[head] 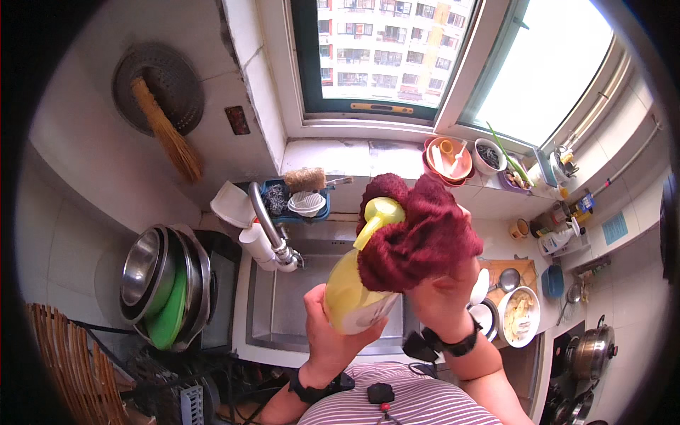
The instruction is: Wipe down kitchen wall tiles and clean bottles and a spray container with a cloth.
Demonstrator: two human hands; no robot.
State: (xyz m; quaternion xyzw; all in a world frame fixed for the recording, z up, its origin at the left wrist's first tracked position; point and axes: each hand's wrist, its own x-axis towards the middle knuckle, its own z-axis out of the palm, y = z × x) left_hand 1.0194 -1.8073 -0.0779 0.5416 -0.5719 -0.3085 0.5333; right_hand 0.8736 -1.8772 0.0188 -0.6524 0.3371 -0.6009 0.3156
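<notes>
My left hand (340,340) is closed around the lower part of a yellow pump bottle (345,287), held tilted above the sink. My right hand (446,292) grips a dark red cloth (425,234), which is bunched up beside and partly around the bottle's yellow pump head (382,212). Cloth covers most of the right fingers. Below both hands lies the stainless steel sink (289,303), with its curved metal faucet (268,223) to the left of the bottle.
Metal bowls (141,271) and a green basin (170,313) are stacked at the left. A blue tray (319,215) with scrubbers stands behind the faucet. At the right are a white bowl of food (523,319), a ladle (509,280) and a steel pot (592,353). Orange bowls (446,175) sit on the ledge.
</notes>
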